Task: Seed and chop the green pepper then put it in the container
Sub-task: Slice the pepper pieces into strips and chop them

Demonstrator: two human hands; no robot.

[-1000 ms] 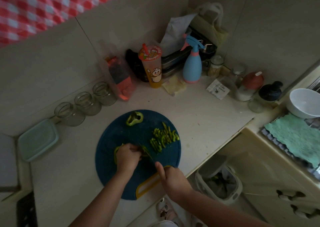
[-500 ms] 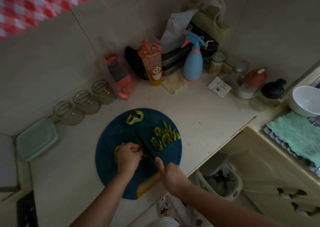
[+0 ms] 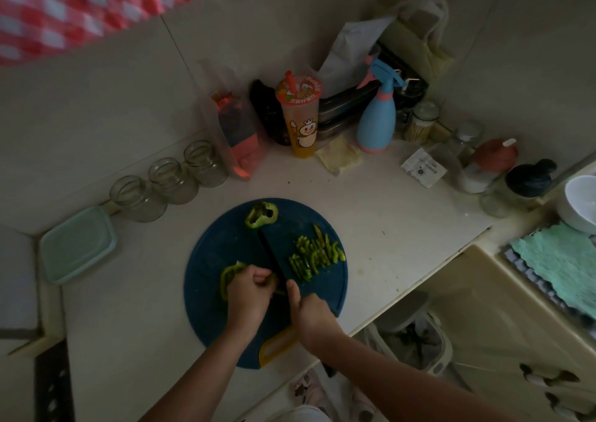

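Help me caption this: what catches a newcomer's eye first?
The round blue cutting board in the middle, where the left hand holds a green pepper piece and the right hand grips a dark knife. Green strips lie right of it; a red checked cloth hangs top left.

Three empty glass jars (image 3: 172, 179) in a row by the wall. Tall orange cup (image 3: 301, 124) with a red straw, near a blue spray bottle (image 3: 377, 121). White bowl (image 3: 580, 202) beside a green cloth (image 3: 561, 263). Bin (image 3: 416, 341) on the floor. Red checked cloth (image 3: 80, 5) up top.
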